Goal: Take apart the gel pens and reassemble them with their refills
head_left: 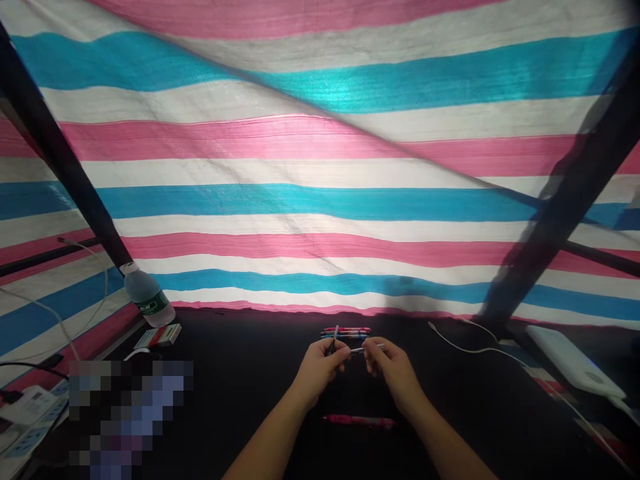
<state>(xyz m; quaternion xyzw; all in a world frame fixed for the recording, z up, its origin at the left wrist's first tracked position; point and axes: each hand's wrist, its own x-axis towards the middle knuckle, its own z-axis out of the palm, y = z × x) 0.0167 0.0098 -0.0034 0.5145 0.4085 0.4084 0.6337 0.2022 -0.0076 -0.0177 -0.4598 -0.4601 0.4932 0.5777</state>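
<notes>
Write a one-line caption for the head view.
Left hand and right hand hold pen parts above a black table, a pink pen nearby.

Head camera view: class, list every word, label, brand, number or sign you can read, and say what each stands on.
No text can be read.
Green label on the water bottle: too small and blurred to read.
Small carton: markings too blurred to read.
Pink pen: any marks too small to read.
Row of pens: any marks too small to read.

Two hands (318, 373) (393, 377), one water bottle (148, 295)
</notes>
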